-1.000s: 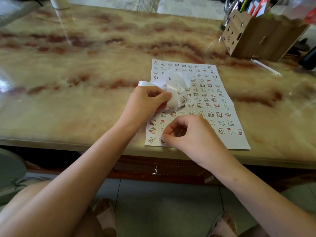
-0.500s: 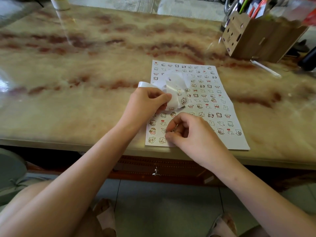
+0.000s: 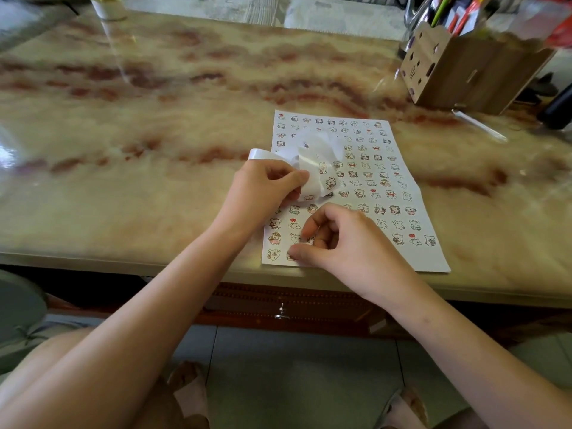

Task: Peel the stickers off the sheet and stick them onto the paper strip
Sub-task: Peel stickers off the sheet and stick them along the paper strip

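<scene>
A white sticker sheet [image 3: 380, 181] covered with small cartoon stickers lies flat near the table's front edge. My left hand [image 3: 263, 193] grips a curled white paper strip [image 3: 312, 168] that loops above the sheet's left side and carries a few stickers. My right hand [image 3: 337, 239] rests on the sheet's lower left part, fingers curled, thumb and fingertips pinching at a small sticker [image 3: 305, 241] on the sheet. Whether that sticker has lifted off cannot be seen.
The marble-patterned table [image 3: 154, 134] stretches far to the left and back. A cardboard pen holder [image 3: 464, 69] full of pens stands at the back right, with a clear wrapper [image 3: 479, 125] and a dark object [image 3: 557, 109] beside it. A drawer knob [image 3: 281, 314] sits below the table edge.
My right hand has shifted slightly left and its fingertips have closed tighter on the sheet's lower left stickers. The left hand and strip have barely moved.
</scene>
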The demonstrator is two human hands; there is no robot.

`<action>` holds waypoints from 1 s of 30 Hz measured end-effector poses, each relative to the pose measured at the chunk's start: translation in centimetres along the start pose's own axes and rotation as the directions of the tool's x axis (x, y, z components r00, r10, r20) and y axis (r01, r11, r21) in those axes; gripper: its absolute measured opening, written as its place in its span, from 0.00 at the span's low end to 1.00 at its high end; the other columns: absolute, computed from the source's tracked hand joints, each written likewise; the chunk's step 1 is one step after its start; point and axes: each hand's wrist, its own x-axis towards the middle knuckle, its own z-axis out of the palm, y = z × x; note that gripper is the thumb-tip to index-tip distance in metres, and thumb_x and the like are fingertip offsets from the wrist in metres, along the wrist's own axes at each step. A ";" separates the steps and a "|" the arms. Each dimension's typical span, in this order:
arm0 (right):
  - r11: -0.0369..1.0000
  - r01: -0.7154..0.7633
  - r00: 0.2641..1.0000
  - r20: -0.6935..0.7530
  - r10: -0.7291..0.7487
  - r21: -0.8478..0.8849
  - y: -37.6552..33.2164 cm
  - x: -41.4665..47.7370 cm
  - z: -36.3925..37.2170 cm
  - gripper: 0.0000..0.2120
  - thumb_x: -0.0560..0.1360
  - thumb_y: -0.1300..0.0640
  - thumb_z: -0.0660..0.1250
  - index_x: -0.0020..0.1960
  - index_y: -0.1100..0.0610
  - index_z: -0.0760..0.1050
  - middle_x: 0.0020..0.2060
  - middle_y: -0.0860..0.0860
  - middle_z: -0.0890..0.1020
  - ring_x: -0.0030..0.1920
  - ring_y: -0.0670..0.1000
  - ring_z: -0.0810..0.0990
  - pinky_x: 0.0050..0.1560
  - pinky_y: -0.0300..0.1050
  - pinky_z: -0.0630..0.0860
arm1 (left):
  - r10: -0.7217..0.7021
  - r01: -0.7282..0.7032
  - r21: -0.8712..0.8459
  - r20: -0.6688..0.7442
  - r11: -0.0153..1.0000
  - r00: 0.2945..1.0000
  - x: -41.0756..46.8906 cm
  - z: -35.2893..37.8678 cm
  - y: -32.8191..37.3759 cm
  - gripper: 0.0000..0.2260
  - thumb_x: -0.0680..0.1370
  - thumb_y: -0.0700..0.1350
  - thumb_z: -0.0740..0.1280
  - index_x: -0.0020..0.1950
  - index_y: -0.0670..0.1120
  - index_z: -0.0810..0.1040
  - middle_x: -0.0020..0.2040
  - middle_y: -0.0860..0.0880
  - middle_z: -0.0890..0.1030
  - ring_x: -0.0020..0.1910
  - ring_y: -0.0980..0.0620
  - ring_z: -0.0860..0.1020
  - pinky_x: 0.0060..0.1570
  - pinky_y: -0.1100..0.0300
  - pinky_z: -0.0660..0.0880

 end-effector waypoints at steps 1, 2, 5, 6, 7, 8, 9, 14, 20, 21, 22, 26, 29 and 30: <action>1.000 0.004 1.000 0.003 -0.004 -0.022 0.0 0.0 0.1 0.10 0.69 0.51 0.75 0.44 0.50 0.75 0.32 0.46 0.78 0.34 0.45 0.76 0.40 0.46 0.73 | 0.000 0.000 -0.002 0.002 1.000 1.000 0.0 0.0 0.0 0.11 0.76 0.45 0.69 0.38 0.40 0.81 0.31 0.51 0.80 0.32 0.54 0.75 0.38 0.60 0.74; 0.999 0.008 1.000 0.004 -0.008 -0.038 0.0 0.0 0.1 0.09 0.70 0.52 0.74 0.44 0.50 0.75 0.32 0.46 0.78 0.34 0.45 0.75 0.40 0.45 0.73 | 0.001 -0.001 -0.005 0.002 1.000 1.000 0.0 0.0 0.0 0.11 0.77 0.45 0.68 0.38 0.40 0.81 0.31 0.50 0.80 0.32 0.54 0.75 0.38 0.60 0.74; 0.999 0.023 1.000 0.002 -0.023 -0.030 0.4 0.2 0.0 0.04 0.73 0.55 0.70 0.45 0.50 0.75 0.32 0.47 0.79 0.32 0.43 0.75 0.38 0.42 0.73 | 0.007 -0.007 -0.033 -0.013 0.999 1.000 0.0 -0.1 0.1 0.09 0.77 0.45 0.68 0.40 0.42 0.82 0.38 0.45 0.84 0.36 0.51 0.80 0.35 0.61 0.75; 1.000 0.023 1.000 0.011 -0.023 0.012 0.5 0.3 -0.1 0.03 0.73 0.55 0.70 0.45 0.51 0.76 0.32 0.48 0.80 0.31 0.43 0.76 0.37 0.41 0.74 | 0.013 -0.014 -0.062 -0.022 0.998 1.000 0.0 -0.2 0.1 0.08 0.78 0.45 0.67 0.41 0.44 0.82 0.39 0.44 0.84 0.37 0.51 0.81 0.33 0.62 0.76; 0.996 0.025 0.999 0.018 -0.026 0.088 0.4 0.3 -0.3 0.02 0.74 0.56 0.70 0.44 0.51 0.77 0.33 0.50 0.81 0.30 0.43 0.76 0.35 0.40 0.74 | 0.023 -0.026 -0.091 -0.036 0.996 0.999 0.0 -0.2 0.2 0.07 0.78 0.44 0.67 0.42 0.45 0.81 0.40 0.44 0.85 0.37 0.52 0.82 0.31 0.63 0.75; 0.982 0.036 0.999 0.009 -0.038 0.184 0.4 0.4 -0.5 0.02 0.75 0.57 0.70 0.44 0.52 0.77 0.34 0.50 0.81 0.28 0.42 0.76 0.32 0.37 0.74 | 0.040 -0.046 -0.108 -0.053 0.993 0.998 0.0 -0.3 0.3 0.07 0.78 0.44 0.67 0.43 0.45 0.81 0.39 0.45 0.84 0.37 0.54 0.82 0.30 0.64 0.75; 0.963 0.066 0.998 -0.030 -0.061 0.262 0.3 0.6 -0.8 0.01 0.75 0.58 0.69 0.44 0.54 0.78 0.34 0.50 0.81 0.27 0.42 0.76 0.31 0.35 0.73 | 0.062 -0.070 -0.113 -0.073 0.991 0.995 -0.1 -0.4 0.4 0.06 0.78 0.44 0.67 0.44 0.45 0.81 0.38 0.46 0.84 0.36 0.56 0.82 0.29 0.64 0.75; 0.931 0.266 0.924 -0.340 -0.173 0.250 0.6 2.0 -1.9 0.02 0.74 0.59 0.71 0.45 0.53 0.80 0.39 0.43 0.82 0.37 0.39 0.78 0.37 0.29 0.71 | 0.120 -0.137 -0.173 -0.107 0.975 0.987 -0.3 -0.5 1.0 0.06 0.79 0.43 0.66 0.46 0.43 0.82 0.34 0.53 0.82 0.35 0.58 0.81 0.32 0.66 0.76; 0.914 0.334 0.883 -0.416 -0.219 0.228 0.8 3.0 -1.3 0.03 0.72 0.60 0.72 0.45 0.53 0.80 0.39 0.43 0.83 0.40 0.41 0.80 0.40 0.30 0.71 | 0.111 -0.128 -0.228 -0.086 0.965 0.990 -0.7 -0.3 1.3 0.07 0.79 0.42 0.66 0.49 0.40 0.82 0.38 0.47 0.84 0.36 0.57 0.82 0.32 0.67 0.76; 0.913 0.343 0.876 -0.426 -0.227 0.219 0.8 3.1 -1.2 0.04 0.72 0.60 0.72 0.45 0.53 0.81 0.38 0.43 0.83 0.40 0.41 0.80 0.40 0.30 0.70 | 0.108 -0.124 -0.232 -0.079 0.965 0.991 -0.8 -0.3 1.4 0.07 0.79 0.42 0.66 0.49 0.40 0.82 0.38 0.48 0.84 0.35 0.58 0.82 0.32 0.67 0.76; 0.912 0.350 0.870 -0.435 -0.232 0.214 0.7 3.1 -1.2 0.04 0.72 0.61 0.72 0.45 0.54 0.81 0.38 0.43 0.83 0.39 0.41 0.79 0.40 0.29 0.70 | 0.106 -0.120 -0.235 -0.072 0.965 0.992 -0.8 -0.2 1.4 0.07 0.79 0.42 0.66 0.48 0.41 0.82 0.38 0.48 0.83 0.35 0.58 0.82 0.32 0.67 0.76; 0.900 0.364 0.856 -0.465 -0.223 0.239 0.9 3.1 -1.1 0.04 0.72 0.60 0.73 0.47 0.54 0.81 0.39 0.44 0.83 0.39 0.42 0.80 0.39 0.31 0.71 | 0.090 -0.101 -0.243 -0.055 0.965 0.994 -0.9 -0.1 1.7 0.09 0.79 0.44 0.66 0.47 0.40 0.82 0.37 0.48 0.83 0.35 0.58 0.82 0.32 0.68 0.75; 0.900 0.377 0.845 -0.481 -0.235 0.221 0.9 3.1 -1.2 0.04 0.72 0.60 0.72 0.46 0.53 0.81 0.39 0.44 0.83 0.40 0.42 0.80 0.39 0.30 0.71 | 0.058 -0.063 -0.263 -0.026 0.963 0.998 -1.0 -0.1 1.8 0.12 0.80 0.46 0.65 0.46 0.39 0.82 0.38 0.46 0.84 0.37 0.56 0.83 0.34 0.66 0.76; 0.899 0.380 0.840 -0.487 -0.239 0.215 1.0 3.1 -1.2 0.04 0.72 0.61 0.72 0.46 0.53 0.81 0.39 0.43 0.83 0.40 0.41 0.80 0.39 0.30 0.71 | 0.051 -0.051 -0.259 -0.009 0.964 0.999 -1.0 -0.1 1.8 0.12 0.80 0.47 0.65 0.46 0.39 0.82 0.38 0.47 0.85 0.38 0.55 0.83 0.35 0.65 0.77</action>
